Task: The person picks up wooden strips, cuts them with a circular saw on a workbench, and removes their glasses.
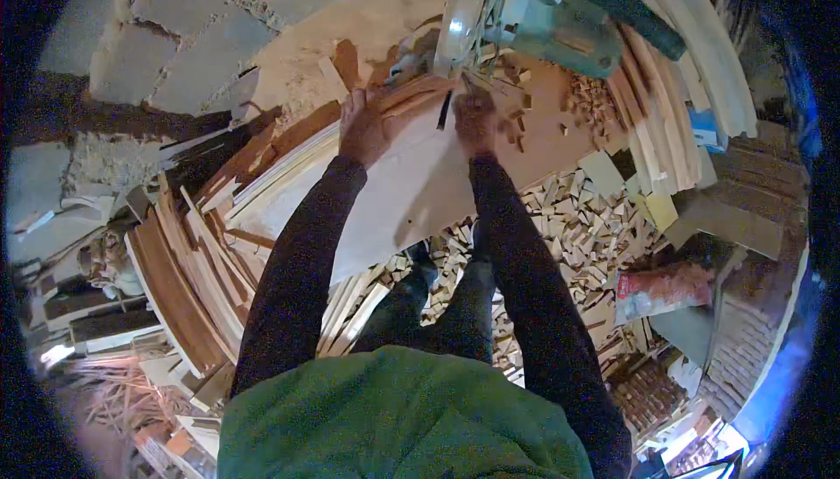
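Observation:
A reddish-brown wood strip (418, 90) lies across the pale work board (376, 190). My left hand (363, 129) is closed over this strip, its fingertips at the far edge. Close to a dark slot (444, 110) in the board, my right hand (475, 120) is closed with its fingers bent; what it holds is hidden and slightly blurred. Just beyond both hands stands a machine with a shiny clear-looking guard (457, 28) and a greenish casing (560, 33). Small cut wood blocks (518, 116) lie right of my right hand.
A large heap of wood offcuts (577, 225) covers the floor at right, beside a red-and-white bag (665, 291). Long wood strips (179, 286) are stacked at left, more boards (656, 120) at right. A block wall (192, 33) stands behind.

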{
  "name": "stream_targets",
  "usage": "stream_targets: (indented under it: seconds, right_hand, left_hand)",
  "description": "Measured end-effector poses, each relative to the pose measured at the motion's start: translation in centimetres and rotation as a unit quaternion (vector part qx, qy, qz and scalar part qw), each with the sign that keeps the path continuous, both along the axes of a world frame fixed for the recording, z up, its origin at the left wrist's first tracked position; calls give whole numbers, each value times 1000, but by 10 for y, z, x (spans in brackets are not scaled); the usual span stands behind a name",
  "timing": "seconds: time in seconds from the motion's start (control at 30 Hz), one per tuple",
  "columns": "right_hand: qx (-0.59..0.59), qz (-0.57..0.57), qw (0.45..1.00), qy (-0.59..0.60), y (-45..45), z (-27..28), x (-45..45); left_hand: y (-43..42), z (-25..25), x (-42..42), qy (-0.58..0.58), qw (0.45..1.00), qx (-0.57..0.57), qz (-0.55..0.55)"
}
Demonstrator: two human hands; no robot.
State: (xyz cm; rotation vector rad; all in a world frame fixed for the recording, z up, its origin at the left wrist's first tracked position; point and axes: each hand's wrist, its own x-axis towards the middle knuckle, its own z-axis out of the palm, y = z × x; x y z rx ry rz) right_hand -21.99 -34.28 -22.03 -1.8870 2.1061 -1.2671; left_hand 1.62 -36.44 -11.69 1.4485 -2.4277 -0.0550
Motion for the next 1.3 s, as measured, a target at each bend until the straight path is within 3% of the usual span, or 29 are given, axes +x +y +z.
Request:
stream_targets:
  seconds: [0.03, 0.07, 0.1, 0.17, 0.2, 0.23, 0.27, 0.3, 0.4, 0.43, 0.5, 0.53, 0.63, 0.73, 0.83, 0.93, 1.07, 1.13, 1.23, 1.3]
  right_hand:
    - [-28, -1, 996, -90, 27, 11, 0]
    - [-35, 23, 954, -298, 67, 38, 2]
    - [-72, 25, 866, -494, 107, 66, 3]
    - [-58, 21, 899, -433, 149, 203, -3]
    - [-142, -7, 946, -291, 144, 244, -12]
    - [-225, -68, 962, -140, 139, 286, -21]
    - [-243, -51, 969, 8, 127, 341, -43]
    - [-274, -42, 949, 151, 115, 396, -64]
    - [-303, 35, 913, 270, 44, 458, -110]
    - [-282, 91, 912, 284, 30, 465, -120]
    - [0, 170, 971, 165, 18, 472, -124]
    - [140, 207, 963, 98, 14, 473, -124]
    - [139, 133, 948, 255, 6, 462, -125]
    - [80, 251, 935, 239, -14, 453, -138]
    - [307, 128, 913, 236, -3, 480, -119]
    - [233, 163, 929, 237, -4, 470, -125]
    - [138, 129, 938, 289, 5, 458, -123]
    - [69, 137, 950, 271, 11, 455, -119]
    - [274, 42, 890, 361, 16, 484, -104]
    - [107, 146, 945, 272, 9, 456, -118]
  left_hand:
    - [0, -3, 0, 12, 1000, 1, -1]
    - [-1, -6, 1, 25, 1000, 2, -1]
    - [-2, -8, 3, 37, 999, 3, -1]
    - [-5, -20, 6, 61, 998, 2, 3]
    - [-6, -26, 8, 74, 997, 1, 4]
    - [-6, -31, 10, 86, 996, 4, 2]
    - [-9, -39, 11, 95, 995, 6, 0]
    - [-13, -42, 10, 101, 995, 10, 0]
    - [-17, -38, 8, 102, 994, 39, 2]
    - [-8, -8, 2, 72, 997, 16, 8]
    - [6, 11, 1, 45, 999, -10, 14]
    - [7, 12, 0, 51, 998, -16, 17]
    - [2, 12, 0, 50, 998, -23, 15]
    - [-2, -11, 7, 57, 998, -8, 2]
    - [-6, -12, 7, 58, 998, -19, -9]
    - [-11, -15, 9, 66, 998, 0, -1]
    - [-3, -6, 5, 100, 995, -11, -15]
    - [-2, 1, 4, 59, 998, -25, -16]
    - [-10, -13, 10, 76, 996, -30, -29]
    - [-15, -31, 15, 100, 994, -26, -39]
